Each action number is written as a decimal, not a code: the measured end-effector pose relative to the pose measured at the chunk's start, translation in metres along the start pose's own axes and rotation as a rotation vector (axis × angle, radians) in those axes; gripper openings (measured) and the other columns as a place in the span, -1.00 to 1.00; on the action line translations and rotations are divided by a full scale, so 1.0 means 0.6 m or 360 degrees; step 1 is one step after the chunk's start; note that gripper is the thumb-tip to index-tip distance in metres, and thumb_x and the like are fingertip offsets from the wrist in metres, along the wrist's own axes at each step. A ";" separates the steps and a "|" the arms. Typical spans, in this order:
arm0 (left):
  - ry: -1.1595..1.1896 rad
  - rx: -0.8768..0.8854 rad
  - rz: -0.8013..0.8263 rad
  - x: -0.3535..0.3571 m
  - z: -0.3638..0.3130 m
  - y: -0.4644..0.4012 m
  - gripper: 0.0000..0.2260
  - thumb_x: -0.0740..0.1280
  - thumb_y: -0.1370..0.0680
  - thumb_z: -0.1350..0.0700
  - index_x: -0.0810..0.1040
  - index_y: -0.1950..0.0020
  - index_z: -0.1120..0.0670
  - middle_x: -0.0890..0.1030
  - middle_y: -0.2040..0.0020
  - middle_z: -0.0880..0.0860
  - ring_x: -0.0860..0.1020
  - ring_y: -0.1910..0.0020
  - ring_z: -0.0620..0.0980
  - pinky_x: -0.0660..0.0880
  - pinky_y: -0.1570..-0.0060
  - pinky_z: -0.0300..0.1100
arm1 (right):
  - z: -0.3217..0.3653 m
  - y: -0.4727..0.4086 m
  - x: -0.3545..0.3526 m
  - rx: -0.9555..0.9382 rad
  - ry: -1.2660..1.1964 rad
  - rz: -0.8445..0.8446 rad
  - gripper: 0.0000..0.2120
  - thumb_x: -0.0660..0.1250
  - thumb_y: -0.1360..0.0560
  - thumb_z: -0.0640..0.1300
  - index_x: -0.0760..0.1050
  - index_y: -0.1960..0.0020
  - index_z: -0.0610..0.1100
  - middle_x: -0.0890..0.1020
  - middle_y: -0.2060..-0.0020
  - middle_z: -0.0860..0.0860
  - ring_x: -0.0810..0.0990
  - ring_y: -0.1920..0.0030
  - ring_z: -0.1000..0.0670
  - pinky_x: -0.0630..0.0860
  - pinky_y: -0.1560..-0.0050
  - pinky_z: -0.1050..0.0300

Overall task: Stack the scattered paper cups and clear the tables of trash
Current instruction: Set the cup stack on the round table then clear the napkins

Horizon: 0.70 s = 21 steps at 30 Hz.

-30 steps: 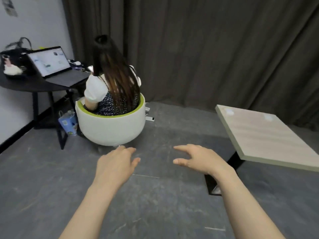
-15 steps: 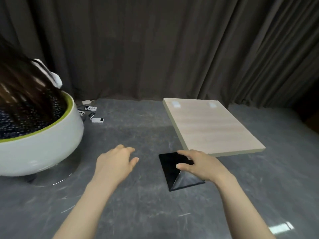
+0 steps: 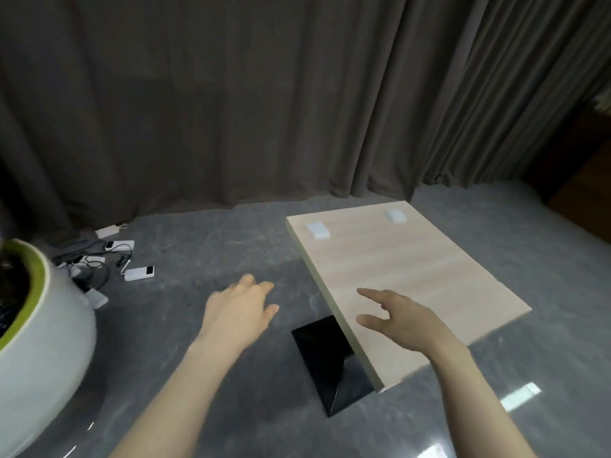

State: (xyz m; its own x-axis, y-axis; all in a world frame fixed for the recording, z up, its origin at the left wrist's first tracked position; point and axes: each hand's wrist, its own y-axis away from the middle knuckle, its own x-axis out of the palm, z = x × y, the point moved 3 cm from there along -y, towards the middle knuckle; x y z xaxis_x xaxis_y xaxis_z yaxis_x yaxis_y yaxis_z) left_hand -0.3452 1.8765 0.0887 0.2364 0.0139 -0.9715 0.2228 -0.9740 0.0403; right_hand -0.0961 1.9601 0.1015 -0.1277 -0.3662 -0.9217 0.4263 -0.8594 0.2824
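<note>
A square table (image 3: 413, 285) with a pale wood-grain laminate top and a light, thin edge band stands on a glossy black base (image 3: 330, 361) of faceted, pyramid-like shape. The tabletop looks smooth and matte. Two small white rectangular pieces lie flat near its far edge: the left white piece (image 3: 318, 231) by the far left corner and the right white piece (image 3: 395, 216) further along the same edge, well apart from each other. What they are made of cannot be told; no paper cup shows anywhere in view.

The left hand (image 3: 239, 314) hangs palm down over the floor (image 3: 205, 233), just left of the table, with fingers relaxed and slightly spread, holding nothing. The right hand (image 3: 401, 320) hovers above the near left part of the tabletop, fingers loosely extended and thumb apart, also holding nothing. Whether it touches the surface cannot be told.

The floor is grey, polished, with a marbled stone pattern and bright reflections. A heavy dark curtain (image 3: 231, 110) in deep vertical folds covers the back wall. At the left edge sits a round white tub chair (image 3: 43, 358) with a lime-green rim; its inside holds something dark and blurred. Beyond it, white adapters and power bricks (image 3: 139, 273) lie on the floor among tangled black cables.
</note>
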 end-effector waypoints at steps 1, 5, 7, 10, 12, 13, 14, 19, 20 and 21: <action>-0.0008 0.0042 0.0030 -0.002 0.006 -0.037 -0.58 0.14 -0.61 -0.15 0.27 -0.47 -0.12 0.39 -0.34 -0.02 0.45 -0.29 0.03 0.40 -0.14 -0.05 | 0.001 -0.028 -0.007 0.0037 -0.0006 -0.0009 -0.45 0.17 -0.53 0.27 0.13 -0.48 0.25 0.33 -0.43 0.14 0.36 -0.38 0.07 0.37 -0.26 0.08; -0.0043 0.0181 0.0097 0.001 0.022 -0.180 -0.53 0.14 -0.61 -0.14 0.19 -0.51 -0.12 0.33 -0.37 -0.01 0.46 -0.28 0.03 0.42 -0.16 -0.02 | -0.011 -0.121 -0.023 0.0182 -0.0051 -0.0121 -0.45 0.17 -0.55 0.24 0.08 -0.49 0.28 0.27 -0.45 0.16 0.35 -0.39 0.07 0.38 -0.21 0.11; -0.0037 0.0237 0.0159 0.013 0.021 -0.246 -0.52 0.15 -0.61 -0.14 0.16 -0.52 -0.13 0.29 -0.40 -0.01 0.44 -0.29 0.04 0.42 -0.15 -0.02 | -0.025 -0.156 -0.025 0.0262 -0.0067 -0.0148 -0.44 0.18 -0.55 0.22 0.06 -0.49 0.28 0.24 -0.47 0.15 0.34 -0.39 0.07 0.39 -0.22 0.11; -0.0047 0.0348 0.0280 0.036 0.007 -0.343 -0.50 0.17 -0.61 -0.12 0.13 -0.54 -0.14 0.21 -0.47 0.02 0.35 -0.37 0.07 0.36 -0.22 -0.01 | -0.051 -0.210 -0.026 0.0332 -0.0077 -0.0154 -0.42 0.19 -0.55 0.21 0.03 -0.49 0.29 0.20 -0.49 0.13 0.34 -0.40 0.07 0.38 -0.25 0.11; -0.0058 0.0426 0.0334 0.052 -0.005 -0.410 -0.48 0.19 -0.61 -0.10 0.11 -0.54 -0.15 0.17 -0.49 0.03 0.29 -0.41 0.08 0.32 -0.27 0.01 | -0.072 -0.251 -0.031 0.0385 -0.0079 -0.0156 -0.42 0.20 -0.55 0.20 0.03 -0.50 0.29 0.19 -0.50 0.11 0.34 -0.40 0.06 0.37 -0.24 0.11; -0.0068 0.0464 0.0354 0.059 -0.012 -0.441 -0.47 0.20 -0.60 -0.10 0.10 -0.54 -0.16 0.16 -0.50 0.03 0.28 -0.42 0.09 0.30 -0.29 0.01 | -0.083 -0.273 -0.033 0.0410 -0.0088 -0.0158 -0.41 0.20 -0.55 0.20 0.03 -0.50 0.29 0.19 -0.50 0.11 0.34 -0.40 0.06 0.37 -0.23 0.11; -0.0076 0.0503 0.0366 0.066 -0.018 -0.471 -0.45 0.21 -0.59 -0.11 0.09 -0.54 -0.18 0.14 -0.51 0.02 0.26 -0.43 0.08 0.29 -0.31 0.02 | -0.095 -0.296 -0.034 0.0427 -0.0098 -0.0165 -0.41 0.21 -0.55 0.19 0.02 -0.50 0.29 0.18 -0.50 0.10 0.33 -0.41 0.05 0.37 -0.23 0.11; -0.0003 0.0653 0.0545 0.117 -0.028 -0.603 -0.37 0.29 -0.55 -0.14 0.03 -0.53 -0.27 -0.04 -0.56 -0.06 0.06 -0.51 0.00 0.17 -0.40 0.05 | -0.150 -0.411 -0.040 0.0481 -0.0127 -0.0165 -0.39 0.22 -0.56 0.14 0.00 -0.51 0.27 0.16 -0.51 0.04 0.31 -0.43 0.00 0.37 -0.27 0.06; 0.0015 0.0673 0.0588 0.130 -0.025 -0.621 -0.35 0.30 -0.54 -0.14 0.02 -0.53 -0.28 -0.07 -0.57 -0.07 0.02 -0.52 -0.03 0.14 -0.41 0.05 | -0.158 -0.426 -0.041 0.0484 -0.0127 -0.0164 -0.39 0.22 -0.57 0.14 -0.01 -0.51 0.26 0.15 -0.52 0.02 0.30 -0.43 -0.01 0.38 -0.27 0.04; 0.0021 0.0700 0.0616 0.144 -0.024 -0.641 -0.33 0.32 -0.53 -0.14 0.01 -0.53 -0.29 -0.10 -0.57 -0.09 -0.02 -0.52 -0.05 0.11 -0.42 0.05 | -0.168 -0.443 -0.043 0.0486 -0.0129 -0.0174 -0.38 0.22 -0.57 0.13 -0.02 -0.51 0.26 0.13 -0.52 0.02 0.30 -0.43 -0.02 0.39 -0.27 0.03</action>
State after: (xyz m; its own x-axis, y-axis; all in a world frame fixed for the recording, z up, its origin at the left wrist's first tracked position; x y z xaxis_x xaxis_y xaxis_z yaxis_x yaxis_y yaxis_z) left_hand -0.3969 2.2553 -0.0071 0.2350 -0.3612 -0.9024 -0.2951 -0.9111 0.2879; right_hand -0.1157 2.2340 0.0233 -0.2342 -0.2825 -0.9302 0.1197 -0.9579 0.2608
